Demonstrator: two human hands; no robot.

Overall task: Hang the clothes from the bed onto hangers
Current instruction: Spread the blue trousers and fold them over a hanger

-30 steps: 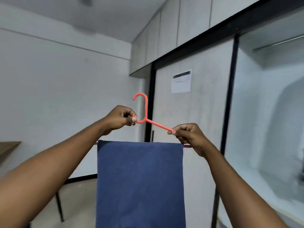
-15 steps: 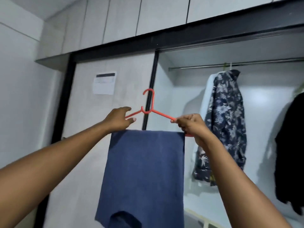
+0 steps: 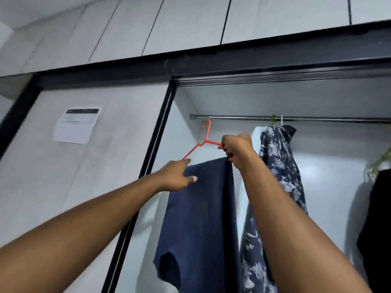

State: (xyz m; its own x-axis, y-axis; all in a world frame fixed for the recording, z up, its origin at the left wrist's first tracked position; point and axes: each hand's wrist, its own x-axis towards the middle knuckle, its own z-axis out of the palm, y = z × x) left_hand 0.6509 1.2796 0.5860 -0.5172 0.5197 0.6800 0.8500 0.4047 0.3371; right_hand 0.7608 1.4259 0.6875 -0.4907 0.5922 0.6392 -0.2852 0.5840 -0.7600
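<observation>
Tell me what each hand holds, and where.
Right hand grips the orange hanger by its right end; left hand holds nothing, straight fingers touching its left end.

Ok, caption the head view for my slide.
Right hand grips orange plastic hanger draped with dark blue garment below the metal rail; left hand touches garment.

Orange plastic hanger point(image 3: 206, 138) (smooth), matt navy cloth point(image 3: 203, 218), shiny metal rail point(image 3: 296, 118), paper notice point(image 3: 77, 124).

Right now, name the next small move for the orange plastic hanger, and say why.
Probably lift the orange plastic hanger and hook it over the metal closet rod: its hook sits just below the rod's bare left end, the right hand grips it, the dark blue garment hangs from it.
</observation>
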